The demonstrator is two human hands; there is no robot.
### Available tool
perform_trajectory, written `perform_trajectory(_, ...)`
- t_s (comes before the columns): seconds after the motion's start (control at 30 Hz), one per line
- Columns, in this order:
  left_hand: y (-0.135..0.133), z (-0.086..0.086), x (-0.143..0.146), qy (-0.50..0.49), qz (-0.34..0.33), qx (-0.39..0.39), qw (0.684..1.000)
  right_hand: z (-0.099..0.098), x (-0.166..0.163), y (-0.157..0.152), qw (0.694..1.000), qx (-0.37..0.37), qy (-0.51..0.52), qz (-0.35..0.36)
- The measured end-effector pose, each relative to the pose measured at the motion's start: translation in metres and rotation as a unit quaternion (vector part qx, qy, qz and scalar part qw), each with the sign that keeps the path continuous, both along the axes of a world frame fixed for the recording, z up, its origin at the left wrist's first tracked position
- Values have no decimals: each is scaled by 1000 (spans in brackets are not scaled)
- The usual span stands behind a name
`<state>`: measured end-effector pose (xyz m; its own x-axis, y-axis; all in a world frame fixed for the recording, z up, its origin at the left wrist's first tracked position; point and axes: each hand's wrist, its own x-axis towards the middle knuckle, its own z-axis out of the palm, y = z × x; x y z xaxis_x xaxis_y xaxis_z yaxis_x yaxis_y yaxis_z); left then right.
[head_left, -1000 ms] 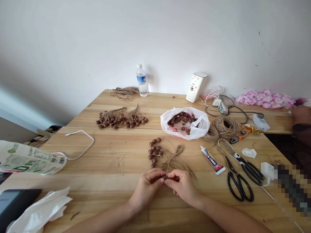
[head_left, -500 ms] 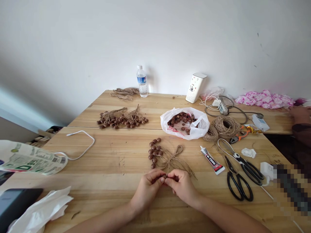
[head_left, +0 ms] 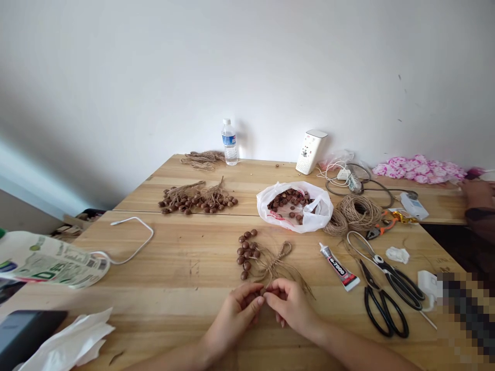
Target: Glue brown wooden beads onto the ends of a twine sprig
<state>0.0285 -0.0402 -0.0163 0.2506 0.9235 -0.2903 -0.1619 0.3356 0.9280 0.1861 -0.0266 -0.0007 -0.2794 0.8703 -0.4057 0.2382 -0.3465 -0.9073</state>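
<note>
My left hand (head_left: 242, 309) and my right hand (head_left: 291, 307) meet near the table's front, thumbs and fingertips pinched together. Between them shows a small part of a round brown nut (head_left: 263, 291), mostly hidden by the fingers. Just beyond, thin twine strands (head_left: 270, 264) spread out from a braided twine loop (head_left: 285, 249) and run toward my fingers. A cluster of glossy brown nuts (head_left: 246, 253) lies left of the loop. To the right rests a glue tube (head_left: 340, 268) with its nozzle pointing away from me.
Behind the work sits a white plastic bag (head_left: 266, 216) of brown nuts, beside twine coils (head_left: 359, 210). Finished-looking nut bunches (head_left: 197, 200) lie back left. Scissors (head_left: 381, 304) and pliers (head_left: 381, 226) are on the right. A water bottle (head_left: 229, 144) stands by the wall. Another person's arm (head_left: 477, 198) is far right.
The camera has tilted up slightly, so the table's contents appear lower. Both hands stay together, pinched at the nut, with only small finger movement.
</note>
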Motion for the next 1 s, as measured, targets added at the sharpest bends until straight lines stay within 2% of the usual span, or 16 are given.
perform_trajectory(0.2, 2, 0, 3, -51, 42, -30, 997, -2, 1, 1, 1000, 3, 11, 0)
perform_trajectory(0.57, 4, 2, -1, -30, 10, -40, 999, -3, 3, 1, 999, 17, 28, 16)
perform_trajectory(1.0, 4, 4, -1, -53, -7, -33, 998, -5, 7, 2, 999, 7, 33, 32)
